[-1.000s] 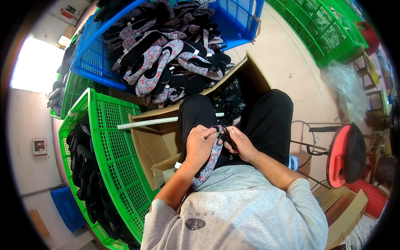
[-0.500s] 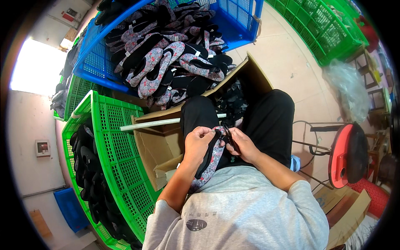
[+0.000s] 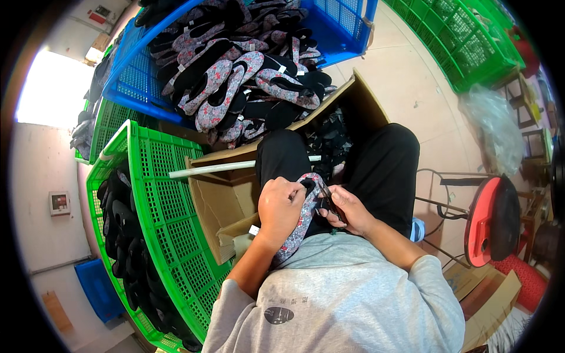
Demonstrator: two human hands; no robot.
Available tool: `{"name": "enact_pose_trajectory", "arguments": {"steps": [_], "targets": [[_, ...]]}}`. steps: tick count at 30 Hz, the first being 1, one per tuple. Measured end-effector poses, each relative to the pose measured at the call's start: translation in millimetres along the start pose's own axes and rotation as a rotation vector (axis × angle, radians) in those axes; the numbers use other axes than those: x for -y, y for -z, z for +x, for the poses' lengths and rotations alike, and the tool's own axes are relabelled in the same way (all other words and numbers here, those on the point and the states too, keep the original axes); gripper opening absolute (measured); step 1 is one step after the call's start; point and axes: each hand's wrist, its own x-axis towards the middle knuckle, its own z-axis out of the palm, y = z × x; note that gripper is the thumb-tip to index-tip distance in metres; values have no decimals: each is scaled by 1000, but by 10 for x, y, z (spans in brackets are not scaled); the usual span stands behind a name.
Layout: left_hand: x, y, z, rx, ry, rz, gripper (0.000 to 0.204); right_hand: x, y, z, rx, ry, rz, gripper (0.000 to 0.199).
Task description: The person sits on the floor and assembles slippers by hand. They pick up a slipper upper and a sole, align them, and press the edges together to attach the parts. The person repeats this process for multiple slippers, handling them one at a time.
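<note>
A slipper (image 3: 306,216) with grey-and-pink floral fabric and a black lining stands on end in front of my belly, over my lap. My left hand (image 3: 279,207) is closed on its left edge, with the knuckles turned up. A white tag (image 3: 253,230) sticks out beside my left wrist. My right hand (image 3: 351,210) is closed around slim dark scissors (image 3: 329,197), which lie against the slipper's right edge near its top. My fingers partly hide the blades, so whether they touch the fabric is unclear.
An open cardboard box (image 3: 226,203) holding dark scraps (image 3: 331,138) stands by my knees, a white bar (image 3: 212,169) across it. Beyond is a blue crate (image 3: 138,88) heaped with floral slippers (image 3: 215,97). A green crate (image 3: 170,200) of black slippers is left; a red stool (image 3: 481,220) right.
My left hand has rolled over from a fingertip pinch to a fist on the slipper. The slipper's top end has risen slightly. My right hand and the scissors have shifted slightly right and down.
</note>
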Motion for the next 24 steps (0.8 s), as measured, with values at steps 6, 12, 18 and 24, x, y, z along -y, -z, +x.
{"name": "enact_pose_trajectory", "arguments": {"steps": [6, 12, 18, 24], "targets": [[-106, 1, 131, -26, -119, 50, 18, -66, 49, 11, -55, 92, -126, 24], [54, -110, 151, 56, -193, 15, 22, -247, 122, 55, -184, 343, -674, 28], [67, -209, 101, 1, -159, -36, 18, -265, 52, 110, -243, 426, -814, 26], [48, -208, 100, -14, -153, -48, 16, -291, 53, 153, -281, 482, -872, 21]]}}
